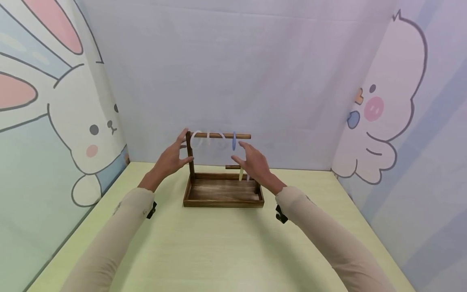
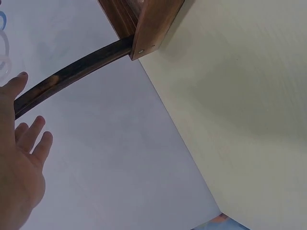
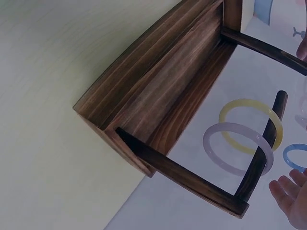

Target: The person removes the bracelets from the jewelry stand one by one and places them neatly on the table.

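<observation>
A dark wooden bangle stand with a tray base (image 1: 223, 204) stands before me. Several bangles hang from its upper bar (image 1: 242, 136): pale, see-through ones toward the left and a blue bangle (image 1: 234, 142) farther right. A yellow bangle (image 3: 243, 102) and a pale lilac bangle (image 3: 235, 127) loop over the lower bar (image 3: 252, 179). My left hand (image 1: 169, 162) is at the left post (image 2: 76, 70), thumb and extended fingers on either side of it; whether they touch it I cannot tell. Beside the blue bangle, my right hand (image 1: 255, 164) holds nothing, its fingers spread.
The stand rests on a pale yellow-green table (image 1: 219, 243). Behind it hangs a plain light backdrop (image 1: 237, 73). Side panels carry a cartoon rabbit (image 1: 80, 121) at left and a white cartoon animal (image 1: 386, 109) at right.
</observation>
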A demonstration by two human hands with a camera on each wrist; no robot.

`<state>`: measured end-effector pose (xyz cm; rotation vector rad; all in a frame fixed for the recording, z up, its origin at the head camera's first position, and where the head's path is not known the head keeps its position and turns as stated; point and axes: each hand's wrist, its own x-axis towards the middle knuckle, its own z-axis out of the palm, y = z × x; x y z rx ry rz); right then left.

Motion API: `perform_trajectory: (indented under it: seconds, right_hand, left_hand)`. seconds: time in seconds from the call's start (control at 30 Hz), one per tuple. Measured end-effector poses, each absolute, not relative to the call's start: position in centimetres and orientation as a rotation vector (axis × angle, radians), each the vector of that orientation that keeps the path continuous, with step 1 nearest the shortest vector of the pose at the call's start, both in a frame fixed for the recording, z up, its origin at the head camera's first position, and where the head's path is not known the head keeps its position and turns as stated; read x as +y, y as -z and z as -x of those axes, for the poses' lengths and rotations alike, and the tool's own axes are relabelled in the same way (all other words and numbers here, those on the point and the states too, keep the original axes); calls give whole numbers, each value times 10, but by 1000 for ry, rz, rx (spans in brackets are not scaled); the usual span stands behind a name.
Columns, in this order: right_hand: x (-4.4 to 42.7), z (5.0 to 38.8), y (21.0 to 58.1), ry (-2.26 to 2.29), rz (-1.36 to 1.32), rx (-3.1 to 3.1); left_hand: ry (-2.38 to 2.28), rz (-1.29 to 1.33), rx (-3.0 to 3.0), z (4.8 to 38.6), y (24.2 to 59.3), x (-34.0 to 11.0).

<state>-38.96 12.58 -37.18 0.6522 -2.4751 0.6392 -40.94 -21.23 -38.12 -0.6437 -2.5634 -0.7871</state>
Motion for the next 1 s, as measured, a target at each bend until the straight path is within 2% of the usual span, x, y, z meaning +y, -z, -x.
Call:
perform_trajectory:
  seconds: [0.6, 1.0]
  right_hand:
    - [110, 401, 374, -1012, -568, -2340]
    - [106, 409, 374, -1230, -586, -2223]
  left_hand:
    - [1067, 721, -2424, 416, 387, -209]
    - [1092, 733, -2352, 421, 389, -206]
